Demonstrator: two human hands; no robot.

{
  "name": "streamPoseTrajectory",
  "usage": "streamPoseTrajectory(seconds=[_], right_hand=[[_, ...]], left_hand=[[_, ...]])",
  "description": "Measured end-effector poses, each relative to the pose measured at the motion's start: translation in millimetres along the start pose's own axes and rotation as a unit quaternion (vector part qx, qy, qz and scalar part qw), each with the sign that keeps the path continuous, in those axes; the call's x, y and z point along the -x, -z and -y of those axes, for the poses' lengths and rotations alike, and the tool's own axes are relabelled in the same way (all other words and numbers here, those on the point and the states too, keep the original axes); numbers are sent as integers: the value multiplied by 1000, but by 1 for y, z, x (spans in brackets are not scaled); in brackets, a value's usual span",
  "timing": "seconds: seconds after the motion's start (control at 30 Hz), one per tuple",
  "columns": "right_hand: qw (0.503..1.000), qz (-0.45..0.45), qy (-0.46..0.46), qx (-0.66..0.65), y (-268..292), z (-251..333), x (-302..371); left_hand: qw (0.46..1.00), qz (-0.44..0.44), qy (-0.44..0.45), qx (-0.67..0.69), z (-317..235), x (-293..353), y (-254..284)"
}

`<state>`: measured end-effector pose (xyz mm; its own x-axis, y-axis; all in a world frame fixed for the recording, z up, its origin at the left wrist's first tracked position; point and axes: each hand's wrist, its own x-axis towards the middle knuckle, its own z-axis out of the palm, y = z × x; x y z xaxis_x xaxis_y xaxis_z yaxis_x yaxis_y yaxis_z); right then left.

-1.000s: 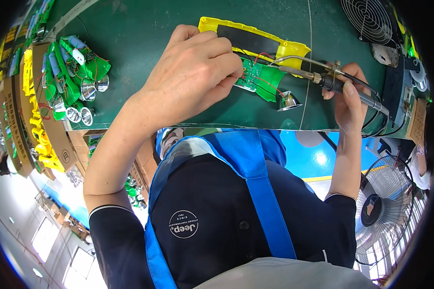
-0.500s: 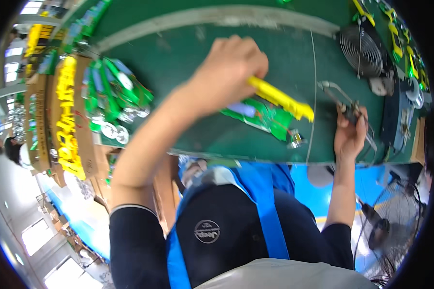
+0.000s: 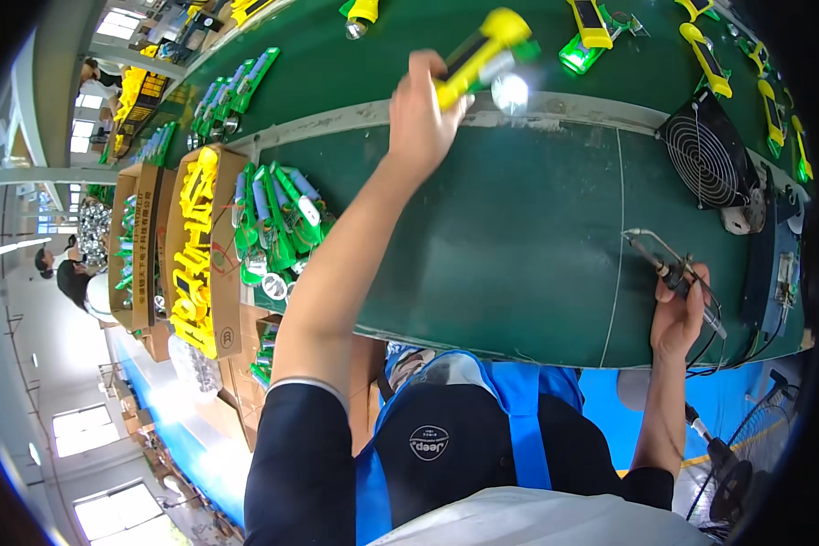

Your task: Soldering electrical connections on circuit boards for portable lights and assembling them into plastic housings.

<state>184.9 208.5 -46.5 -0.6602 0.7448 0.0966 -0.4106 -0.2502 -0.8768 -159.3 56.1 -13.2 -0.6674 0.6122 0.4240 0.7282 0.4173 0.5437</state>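
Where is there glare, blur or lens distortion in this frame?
Head view: glare blows out the lens end of the yellow flashlight in the left hand; windows at lower left overexposed; table edge bows from fisheye; black vignette at corners; hands sharp.

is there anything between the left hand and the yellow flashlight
No. The left hand already grips the yellow flashlight by its body, holding it over the far belt; nothing sits between them.

Plastic, metal and matt green cloth

The yellow torch (image 3: 471, 56) looked like glossy plastic with a shiny lens; the soldering iron (image 3: 666, 264) had a metal tip; the workbench (image 3: 519, 237) was covered in matt green felt.
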Motion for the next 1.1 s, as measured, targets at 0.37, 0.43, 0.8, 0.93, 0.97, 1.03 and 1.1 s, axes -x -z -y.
streamPoseTrajectory(seconds=[0.37, 0.43, 0.8, 0.93, 0.97, 1.03, 1.1], right_hand=[[997, -5, -22, -74, 14, -17, -2], [997, -23, -7, -74, 44, -17, -1], [966, 130, -141, -176, 5, -18, -37], [981, 30, -135, -136, -29, -7, -25], [981, 30, -134, -134, -34, -10, -24], [977, 57, -169, -116, -39, -7, -23], [986, 41, -138, -90, -46, -12, -23]], left_hand=[[992, -79, -94, 6, -3, 5, 38], [987, -93, -129, -30, -18, 44, 98], [770, 182, 143, -595, 131, 285, 438], [825, 245, 144, -488, 169, 271, 424], [827, 256, 129, -483, 179, 263, 424], [835, 269, 94, -471, 191, 242, 422], [837, 287, 106, -453, 195, 224, 419]])
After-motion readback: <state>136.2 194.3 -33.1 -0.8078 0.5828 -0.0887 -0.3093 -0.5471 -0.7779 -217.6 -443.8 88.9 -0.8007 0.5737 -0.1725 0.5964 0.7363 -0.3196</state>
